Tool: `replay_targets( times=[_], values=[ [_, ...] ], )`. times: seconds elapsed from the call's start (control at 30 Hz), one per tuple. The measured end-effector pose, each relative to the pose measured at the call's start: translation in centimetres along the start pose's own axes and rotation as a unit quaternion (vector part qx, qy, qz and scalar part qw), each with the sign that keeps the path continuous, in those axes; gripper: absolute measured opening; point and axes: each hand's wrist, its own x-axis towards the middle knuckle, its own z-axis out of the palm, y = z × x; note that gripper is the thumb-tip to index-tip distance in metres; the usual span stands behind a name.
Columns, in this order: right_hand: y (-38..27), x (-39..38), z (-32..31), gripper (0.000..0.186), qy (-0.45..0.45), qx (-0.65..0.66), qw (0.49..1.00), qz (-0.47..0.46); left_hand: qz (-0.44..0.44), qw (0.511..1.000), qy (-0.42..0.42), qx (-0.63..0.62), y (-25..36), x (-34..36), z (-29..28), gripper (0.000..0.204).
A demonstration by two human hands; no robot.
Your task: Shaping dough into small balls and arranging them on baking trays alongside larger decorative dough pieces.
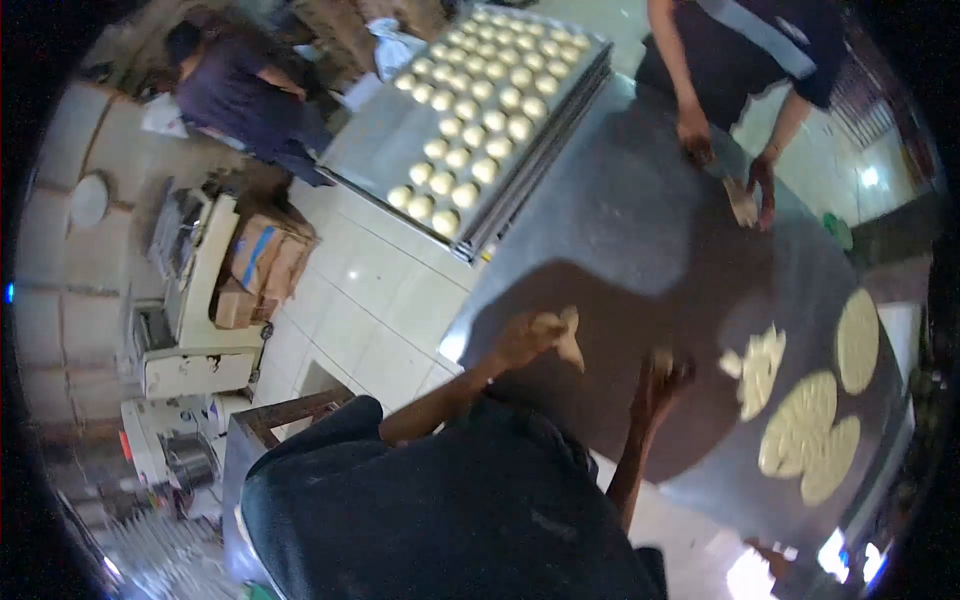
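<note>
My left hand (525, 335) grips a piece of pale dough (568, 345), which hangs down from the fingers over the steel table (620, 200). Just to its right, my right hand (660, 380) has its fingers curled around a small light piece that is blurred and too small to make out. Farther right on the table lie a ragged piece of flattened dough (755, 370), two joined flat sheets (810, 445) and a round flat sheet (857, 340).
Across the table, a co-worker's hands (760, 190) handle dough (740, 205). Stacked trays (385, 140) with several dough balls adjoin the table's left side. Another person (235, 110) bends at upper left, near a beige machine (195, 370) and cardboard boxes (265, 260).
</note>
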Motion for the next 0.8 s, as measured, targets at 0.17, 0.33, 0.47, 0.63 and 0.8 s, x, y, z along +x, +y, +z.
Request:
replay_targets(
  times=[0.17,0.33,0.47,0.63,0.8],
  values=[
    [-1.8,5.6,3.5,0.086,-0.008,-0.437,0.899,-0.040,-0.085,0.915,0.005,-0.395,5.0,2.8,-5.1,0.017],
    [-4.7,2.5,4.8,0.066,-0.361,0.321,0.875,0.015,-0.146,0.835,-0.016,-0.531,8.9,5.0,-9.9,0.020],
    [-7.5,0.4,4.3,0.047,-0.321,0.155,0.933,0.051,-0.156,0.888,-0.047,-0.431,7.8,5.9,-10.5,0.022],
    [-4.5,3.3,1.2,0.040,-0.066,0.287,0.941,0.164,-0.101,0.880,0.187,-0.424,8.0,6.8,-15.4,0.035],
    [1.2,6.2,-1.6,0.046,-0.017,0.216,0.958,0.189,-0.075,0.878,0.280,-0.380,11.8,9.6,-19.6,0.034]
  ],
)
